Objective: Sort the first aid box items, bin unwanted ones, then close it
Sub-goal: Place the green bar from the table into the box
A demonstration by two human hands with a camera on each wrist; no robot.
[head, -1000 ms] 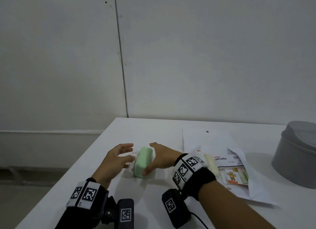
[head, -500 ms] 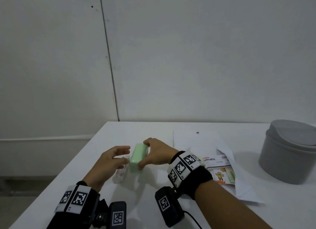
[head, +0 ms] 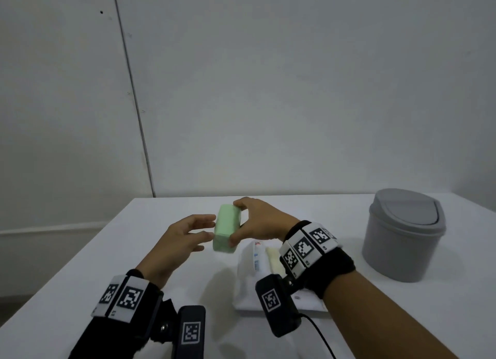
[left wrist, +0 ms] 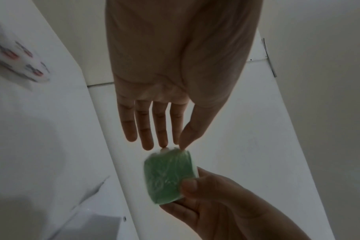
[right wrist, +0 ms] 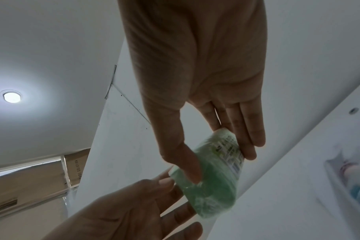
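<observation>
A pale green wrapped packet (head: 226, 228) is held above the white table (head: 134, 273). My right hand (head: 257, 224) pinches it, thumb on the near end and fingers over the far end. The right wrist view shows that thumb across the green packet (right wrist: 214, 186), which has a printed label. My left hand (head: 185, 235) is beside it with straight fingers, their tips at the packet's left face. In the left wrist view the fingertips (left wrist: 147, 146) just reach the green packet (left wrist: 167, 175). Under my right wrist lies the white first aid box (head: 247, 299), partly hidden.
Inside the white box I see a white packet with red and blue print (head: 256, 256) and a cream roll (head: 273, 262). A grey bin with a swing lid (head: 402, 240) stands at the right. The wall runs along the table's far edge.
My right hand has raised the green packet off the table and carried it a little farther away. The left hand followed, fingers still straight. The view swung left.
</observation>
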